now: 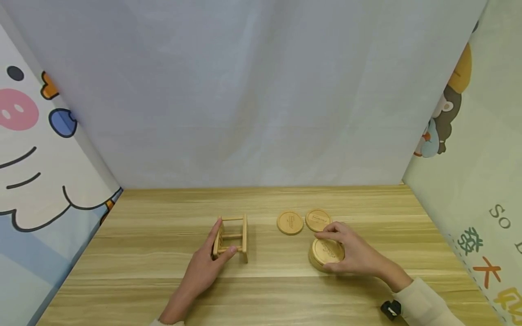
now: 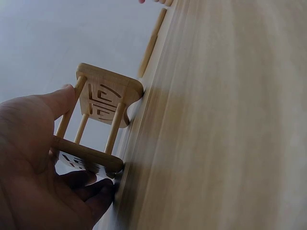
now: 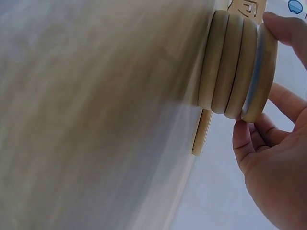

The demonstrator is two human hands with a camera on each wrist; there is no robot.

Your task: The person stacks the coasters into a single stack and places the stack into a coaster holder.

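My left hand (image 1: 202, 270) grips a small wooden coaster holder (image 1: 244, 237) standing on the table, with the thumb along a front dowel and the fingers around the left panel. In the left wrist view the holder (image 2: 109, 96) shows cut-out patterned panels joined by dowels, with no coaster between them. With thumb and fingers, my right hand (image 1: 359, 254) pinches the top round wooden coaster (image 1: 328, 251) of a stack. A thin wedge of light parts this coaster (image 3: 263, 72) from the several stacked coasters (image 3: 228, 64) below it in the right wrist view.
Two loose coasters lie flat behind the stack, one to the left (image 1: 290, 222) and one to the right (image 1: 318, 220). A small black object (image 1: 390, 309) is by the right sleeve. The wood-grain table (image 1: 281, 299) meets a pale cloth backdrop (image 1: 261, 113) and printed side panels.
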